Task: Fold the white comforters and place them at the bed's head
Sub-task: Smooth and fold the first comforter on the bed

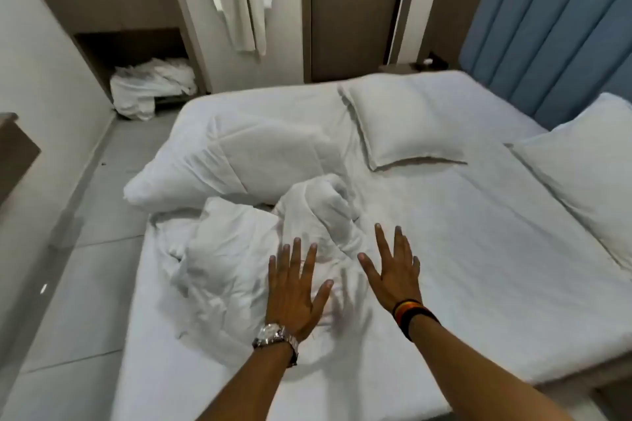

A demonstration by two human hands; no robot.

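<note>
On the bed (478,267) a crumpled comforter (273,243) lies near the left edge, with a second bundled comforter (232,164) just behind it. Both hands hover over the near bundle, the left hand (294,290) left of the right hand (393,270), fingers spread. Two pillows lie toward the headboard (547,27) at the right: one pillow (407,116) behind, another pillow (588,174) nearer. On the floor (85,249) left of the bed, a heap of linen (150,85) sits in a wall niche
</note>
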